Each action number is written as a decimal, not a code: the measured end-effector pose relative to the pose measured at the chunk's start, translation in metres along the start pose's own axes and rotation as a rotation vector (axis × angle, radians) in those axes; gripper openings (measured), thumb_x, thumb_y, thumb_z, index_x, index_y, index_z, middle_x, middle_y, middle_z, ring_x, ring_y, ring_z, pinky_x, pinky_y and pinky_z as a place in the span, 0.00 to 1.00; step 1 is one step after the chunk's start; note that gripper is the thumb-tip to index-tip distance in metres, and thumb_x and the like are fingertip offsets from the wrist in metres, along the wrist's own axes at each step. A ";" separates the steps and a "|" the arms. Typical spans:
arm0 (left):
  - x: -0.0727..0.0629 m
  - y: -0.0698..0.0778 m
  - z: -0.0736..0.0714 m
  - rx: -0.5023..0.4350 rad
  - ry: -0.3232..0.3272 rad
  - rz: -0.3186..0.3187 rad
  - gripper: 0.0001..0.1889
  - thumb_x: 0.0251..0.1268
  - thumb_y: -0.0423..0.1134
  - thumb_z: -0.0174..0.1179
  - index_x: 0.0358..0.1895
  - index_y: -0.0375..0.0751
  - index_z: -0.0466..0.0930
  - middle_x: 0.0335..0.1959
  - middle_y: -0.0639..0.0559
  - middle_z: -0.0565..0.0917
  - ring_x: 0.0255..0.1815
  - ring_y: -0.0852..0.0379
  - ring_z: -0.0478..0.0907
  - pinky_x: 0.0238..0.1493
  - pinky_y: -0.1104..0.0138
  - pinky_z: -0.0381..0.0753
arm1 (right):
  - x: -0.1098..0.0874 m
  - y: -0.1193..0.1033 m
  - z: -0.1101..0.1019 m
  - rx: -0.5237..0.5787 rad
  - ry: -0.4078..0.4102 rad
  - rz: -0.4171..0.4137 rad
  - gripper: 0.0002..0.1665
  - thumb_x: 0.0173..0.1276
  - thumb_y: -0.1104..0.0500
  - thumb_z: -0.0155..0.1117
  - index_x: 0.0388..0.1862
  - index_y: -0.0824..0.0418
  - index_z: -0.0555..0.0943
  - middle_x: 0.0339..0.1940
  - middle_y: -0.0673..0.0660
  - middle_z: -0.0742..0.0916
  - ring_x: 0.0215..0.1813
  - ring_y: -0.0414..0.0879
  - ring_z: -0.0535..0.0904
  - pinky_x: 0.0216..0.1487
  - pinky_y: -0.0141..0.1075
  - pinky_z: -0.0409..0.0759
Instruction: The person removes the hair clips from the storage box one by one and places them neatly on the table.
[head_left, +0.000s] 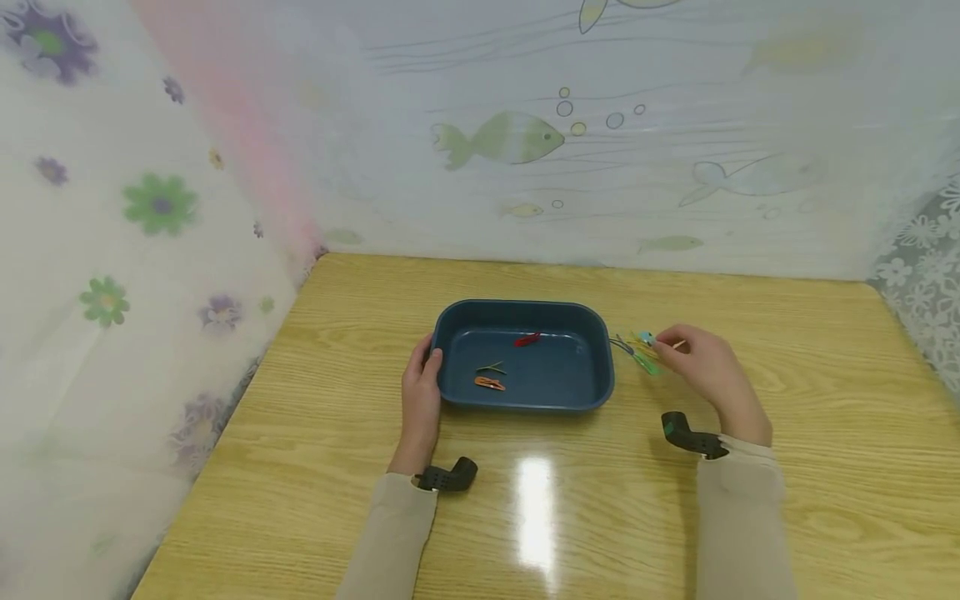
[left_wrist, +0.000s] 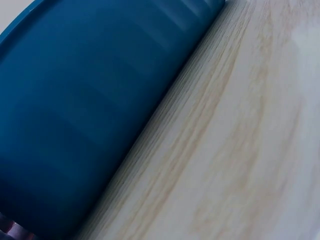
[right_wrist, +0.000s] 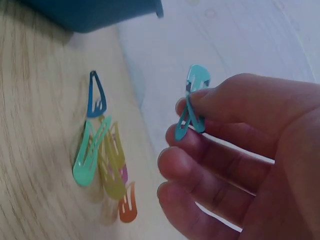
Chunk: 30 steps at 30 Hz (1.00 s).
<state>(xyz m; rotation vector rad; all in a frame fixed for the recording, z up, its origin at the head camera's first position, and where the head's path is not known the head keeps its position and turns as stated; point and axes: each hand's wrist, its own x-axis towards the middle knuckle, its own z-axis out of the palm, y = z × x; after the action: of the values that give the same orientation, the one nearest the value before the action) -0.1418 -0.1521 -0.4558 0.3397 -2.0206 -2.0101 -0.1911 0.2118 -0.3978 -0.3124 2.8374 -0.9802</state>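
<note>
My left hand (head_left: 422,400) grips the left end of a dark blue plastic basin (head_left: 525,408), thumb at the rim. A turquoise snap hair clip (right_wrist: 199,75) is pinched between the thumb and forefinger of my right hand (right_wrist: 235,135), its two legs sprung apart. Below it on the table lies a small pile: a green clip (right_wrist: 84,175), yellow clips (right_wrist: 115,189), an orange clip (right_wrist: 128,214) and a partly hidden pink one. A blue clip (right_wrist: 97,113) lies at the pile's edge. Inside the basin are a red clip (head_left: 527,339), an orange clip and a yellowish clip (head_left: 491,367).
The wood-grain table (head_left: 315,433) carries the basin in its middle, with the clip pile just right of it. A fish-patterned curtain (head_left: 480,217) hangs behind the far edge. Flowered sheeting (head_left: 105,375) borders the left side.
</note>
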 end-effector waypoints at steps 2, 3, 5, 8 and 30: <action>0.000 0.000 0.000 -0.001 0.001 0.001 0.19 0.67 0.48 0.46 0.59 0.52 0.68 0.58 0.60 0.69 0.61 0.64 0.61 0.61 0.66 0.60 | 0.000 0.002 -0.001 0.005 -0.016 0.015 0.25 0.68 0.44 0.47 0.49 0.62 0.74 0.42 0.61 0.81 0.38 0.52 0.77 0.34 0.42 0.74; 0.000 0.000 -0.001 -0.001 0.002 0.001 0.19 0.67 0.48 0.46 0.59 0.52 0.68 0.58 0.59 0.69 0.61 0.64 0.61 0.61 0.65 0.60 | 0.000 0.003 -0.001 0.005 -0.023 0.020 0.26 0.68 0.44 0.46 0.50 0.63 0.74 0.42 0.62 0.81 0.37 0.52 0.77 0.33 0.42 0.74; 0.000 0.000 -0.001 -0.001 0.004 0.002 0.19 0.67 0.48 0.46 0.59 0.51 0.68 0.58 0.59 0.69 0.61 0.63 0.61 0.61 0.65 0.60 | 0.000 0.005 -0.002 0.006 -0.034 0.028 0.26 0.68 0.43 0.46 0.51 0.63 0.74 0.42 0.62 0.81 0.37 0.51 0.77 0.32 0.41 0.74; 0.001 0.000 -0.001 -0.006 0.002 0.000 0.19 0.67 0.48 0.46 0.59 0.52 0.68 0.58 0.59 0.69 0.61 0.63 0.62 0.61 0.65 0.60 | 0.001 0.008 -0.001 0.001 -0.042 0.042 0.28 0.68 0.43 0.45 0.51 0.64 0.73 0.42 0.63 0.80 0.36 0.51 0.77 0.32 0.41 0.74; 0.000 0.000 0.000 0.010 -0.003 -0.007 0.19 0.67 0.47 0.46 0.59 0.52 0.68 0.58 0.59 0.69 0.61 0.63 0.61 0.61 0.64 0.58 | -0.002 0.024 -0.002 0.008 -0.097 0.106 0.26 0.68 0.46 0.47 0.49 0.67 0.74 0.31 0.58 0.83 0.36 0.52 0.76 0.40 0.47 0.70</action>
<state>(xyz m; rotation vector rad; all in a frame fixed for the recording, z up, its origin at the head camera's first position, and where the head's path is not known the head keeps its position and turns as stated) -0.1421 -0.1524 -0.4557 0.3467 -2.0347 -2.0062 -0.1937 0.2319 -0.4109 -0.2010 2.7308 -0.9293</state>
